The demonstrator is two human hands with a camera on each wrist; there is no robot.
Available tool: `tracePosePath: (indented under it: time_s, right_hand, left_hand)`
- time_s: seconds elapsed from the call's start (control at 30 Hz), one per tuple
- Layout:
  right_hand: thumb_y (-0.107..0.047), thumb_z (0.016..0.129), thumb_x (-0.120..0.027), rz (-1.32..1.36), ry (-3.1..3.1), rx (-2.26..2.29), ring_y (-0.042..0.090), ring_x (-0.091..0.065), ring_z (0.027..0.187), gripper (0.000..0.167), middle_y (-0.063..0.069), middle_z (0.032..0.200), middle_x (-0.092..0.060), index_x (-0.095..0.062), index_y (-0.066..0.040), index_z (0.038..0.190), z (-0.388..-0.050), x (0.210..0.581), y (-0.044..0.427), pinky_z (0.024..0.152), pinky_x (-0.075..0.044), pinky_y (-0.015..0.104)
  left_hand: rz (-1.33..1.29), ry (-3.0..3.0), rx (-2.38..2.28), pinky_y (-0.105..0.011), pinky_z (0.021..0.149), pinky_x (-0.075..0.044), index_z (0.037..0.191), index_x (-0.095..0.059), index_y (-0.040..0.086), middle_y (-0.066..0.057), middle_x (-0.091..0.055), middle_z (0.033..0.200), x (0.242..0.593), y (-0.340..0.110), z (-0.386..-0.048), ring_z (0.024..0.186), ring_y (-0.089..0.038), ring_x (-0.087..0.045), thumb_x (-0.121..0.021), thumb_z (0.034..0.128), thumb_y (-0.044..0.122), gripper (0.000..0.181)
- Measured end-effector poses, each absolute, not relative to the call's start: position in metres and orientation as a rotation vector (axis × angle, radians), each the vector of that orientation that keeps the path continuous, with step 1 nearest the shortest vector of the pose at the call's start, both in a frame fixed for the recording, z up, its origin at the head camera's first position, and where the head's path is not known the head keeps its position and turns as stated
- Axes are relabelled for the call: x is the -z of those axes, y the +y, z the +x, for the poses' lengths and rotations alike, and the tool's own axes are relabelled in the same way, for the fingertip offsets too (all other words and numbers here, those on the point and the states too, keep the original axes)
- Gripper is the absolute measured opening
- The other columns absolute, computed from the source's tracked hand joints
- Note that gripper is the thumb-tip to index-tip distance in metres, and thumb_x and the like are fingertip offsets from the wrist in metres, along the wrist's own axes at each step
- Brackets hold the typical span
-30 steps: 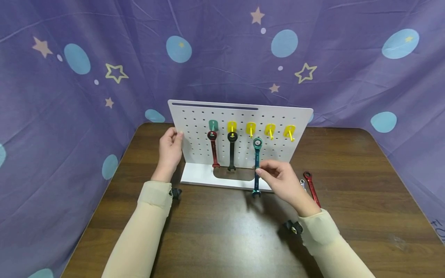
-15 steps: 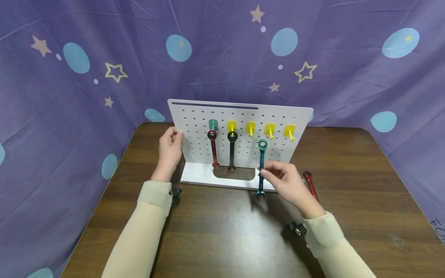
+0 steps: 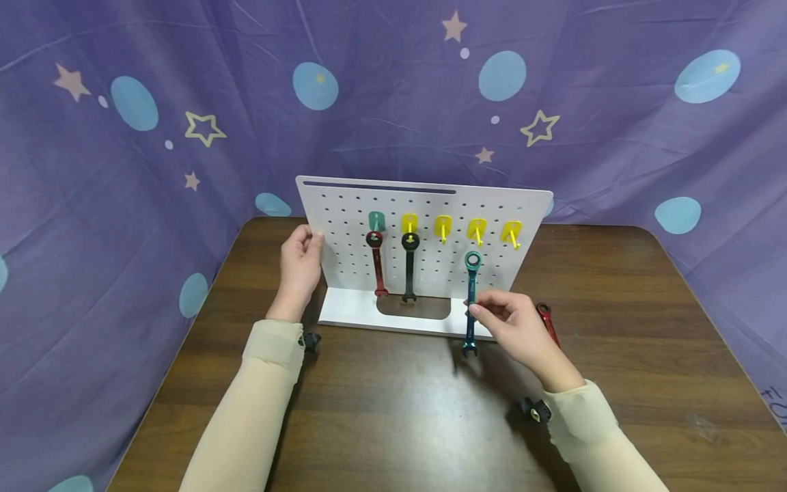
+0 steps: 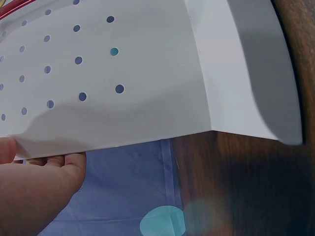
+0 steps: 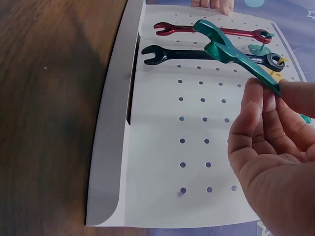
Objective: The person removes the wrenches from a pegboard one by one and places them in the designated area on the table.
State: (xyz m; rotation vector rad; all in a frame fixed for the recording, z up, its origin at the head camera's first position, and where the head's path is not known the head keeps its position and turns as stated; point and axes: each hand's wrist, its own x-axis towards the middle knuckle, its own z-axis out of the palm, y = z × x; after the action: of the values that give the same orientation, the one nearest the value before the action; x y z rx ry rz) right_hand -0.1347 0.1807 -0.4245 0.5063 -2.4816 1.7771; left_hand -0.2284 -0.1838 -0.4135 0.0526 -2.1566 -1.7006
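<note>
My right hand (image 3: 513,324) pinches a teal combination wrench (image 3: 471,283) by its middle, upright, ring end up, in front of the pegboard and apart from the hooks. In the right wrist view the wrench's open end (image 5: 216,42) points toward the camera. My left hand (image 3: 300,266) holds the left edge of the white pegboard (image 3: 344,260), thumb in front and fingers behind, as the left wrist view shows. A red wrench (image 3: 378,266) hangs by its ring from a green hook (image 3: 377,220). Beside it a black wrench (image 3: 410,270) hangs from a yellow hook (image 3: 409,222).
Three yellow hooks to the right carry nothing: one hook (image 3: 443,227), another hook (image 3: 477,231) and the rightmost hook (image 3: 512,234). Another red wrench (image 3: 546,321) lies on the wooden table (image 3: 393,424), partly behind the right hand. A purple patterned curtain (image 3: 393,89) stands behind.
My right hand has moved the teal wrench rightward and slightly down, from below the third hook to below the fourth. My left hand has stayed on the pegboard's edge.
</note>
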Motion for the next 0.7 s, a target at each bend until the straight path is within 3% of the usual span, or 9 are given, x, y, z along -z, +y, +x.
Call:
tracePosePath:
  time_s: [0.2, 0.43, 0.7]
  right_hand:
    - [-0.004, 0.096, -0.070, 0.499, -2.475, -1.758, 0.019, -0.063, 0.076, 0.005, 0.007, 0.089, -0.071, -0.074, -0.002, 0.098, -0.135, 0.428, 0.184, 0.069, -0.053, 0.026]
    - [-0.007, 0.097, -0.070, 0.466, -2.521, -1.745, 0.028, -0.064, 0.078, 0.006, 0.007, 0.090, -0.071, -0.074, -0.003, 0.100, -0.133, 0.427, 0.189, 0.068, -0.053, 0.027]
    - [-0.004, 0.097, -0.069, 0.460, -2.494, -1.769, 0.026, -0.065, 0.078, 0.006, 0.008, 0.090, -0.071, -0.074, -0.001, 0.100, -0.130, 0.432, 0.197, 0.068, -0.053, 0.025]
  left_hand:
    - [0.069, -2.163, 1.700, -0.022, 0.054, -0.030, 0.112, -0.064, -0.007, -0.003, -0.044, 0.070, 0.411, -0.183, -0.228, 0.063, -0.010, -0.037, -0.053, 0.1062, 0.006, 0.019]
    - [0.075, -2.175, 1.696, -0.021, 0.053, -0.029, 0.115, -0.062, -0.011, -0.008, -0.044, 0.072, 0.409, -0.181, -0.228, 0.062, -0.010, -0.036, -0.049, 0.1066, 0.002, 0.021]
    - [0.086, -2.179, 1.699, -0.022, 0.053, -0.030, 0.114, -0.064, -0.005, -0.003, -0.044, 0.070, 0.411, -0.183, -0.227, 0.062, -0.010, -0.038, -0.052, 0.1067, 0.008, 0.019]
